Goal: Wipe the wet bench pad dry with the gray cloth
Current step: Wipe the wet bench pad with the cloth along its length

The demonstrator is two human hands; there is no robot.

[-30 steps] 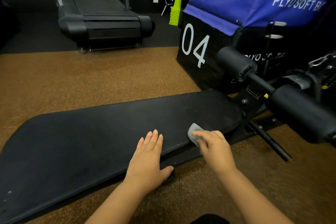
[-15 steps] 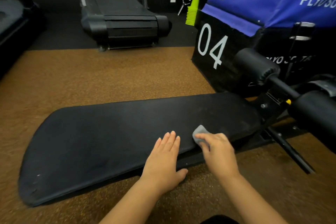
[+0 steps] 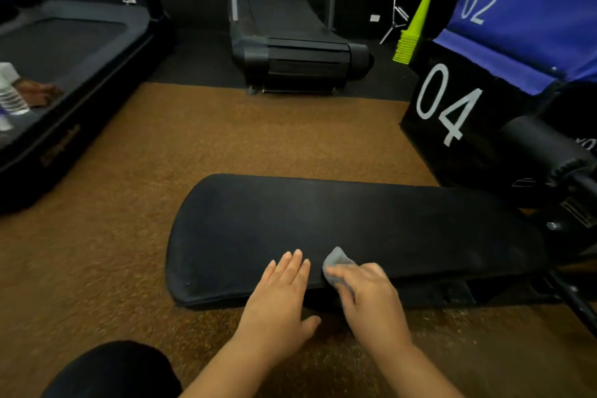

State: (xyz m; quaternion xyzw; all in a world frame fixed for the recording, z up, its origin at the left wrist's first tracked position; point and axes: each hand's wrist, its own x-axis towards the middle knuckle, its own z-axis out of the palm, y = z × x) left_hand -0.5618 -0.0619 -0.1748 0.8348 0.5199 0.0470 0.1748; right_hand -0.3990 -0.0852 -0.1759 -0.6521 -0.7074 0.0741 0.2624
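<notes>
The long black bench pad [image 3: 339, 223] lies low across the middle of the head view, over the brown floor. My right hand [image 3: 371, 294] presses the small gray cloth [image 3: 337, 263] against the pad's near edge; most of the cloth is hidden under my fingers. My left hand [image 3: 281, 297] rests flat just left of it, fingers together on the pad and thumb over the near edge. The two hands are almost touching.
Black foam rollers [image 3: 542, 149] and the bench frame [image 3: 568, 294] stick out at the right. Stacked plyo boxes marked 04 [image 3: 452, 107] and 02 stand behind. A curved treadmill [image 3: 300, 55] is at the back. A water bottle [image 3: 9, 90] sits on another machine at left.
The view has swung left, so the pad now sits further right in frame. My right hand has slid the cloth left along the near edge, closer to my left hand.
</notes>
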